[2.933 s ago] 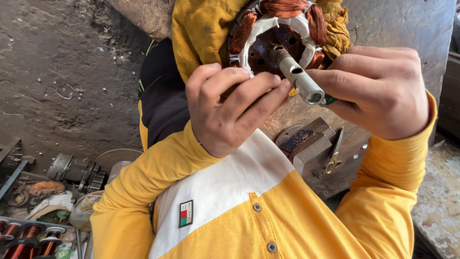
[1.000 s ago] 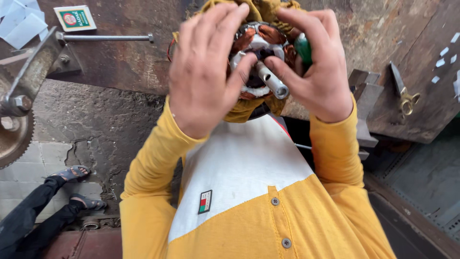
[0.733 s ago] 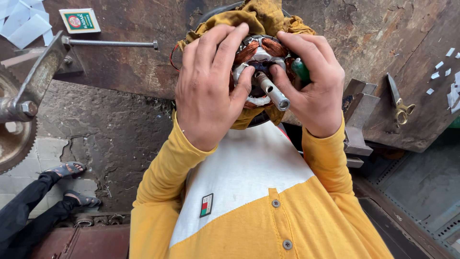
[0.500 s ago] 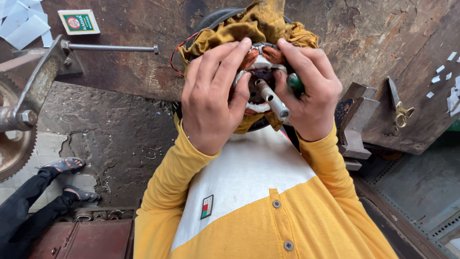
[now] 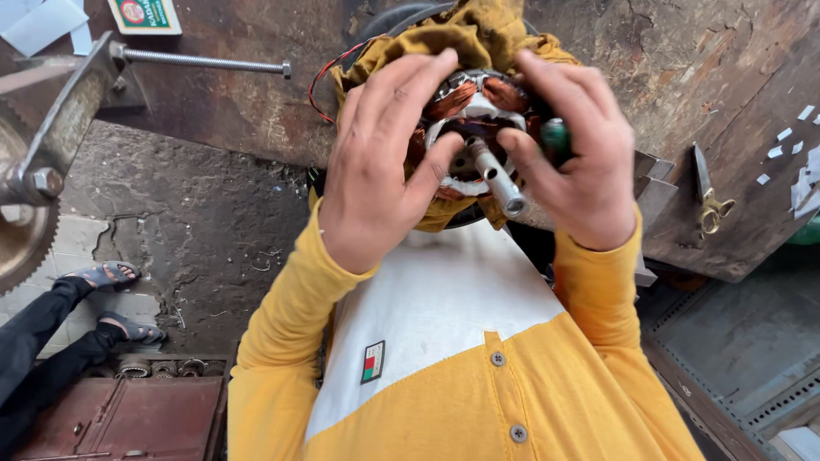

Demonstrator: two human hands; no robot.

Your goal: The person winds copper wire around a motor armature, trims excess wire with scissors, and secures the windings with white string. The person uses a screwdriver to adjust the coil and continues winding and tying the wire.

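Both hands clasp a copper-wound motor stator (image 5: 468, 128) against the rusty bench (image 5: 256, 94), left hand (image 5: 380, 162) and right hand (image 5: 581, 166) fingers curled around it, hiding most windings; yellow cloth (image 5: 461, 38) covers its far side.

Both hands, left hand (image 5: 380, 166) and right hand (image 5: 574, 162), grip copper-wound motor stator (image 5: 471, 111) at 12 o'clock; steel shaft (image 5: 497, 177) sticks out.

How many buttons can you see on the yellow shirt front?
2. One button sits where the white panel meets the yellow; the second button is below it, near the bottom edge. More may be hidden beyond the frame.
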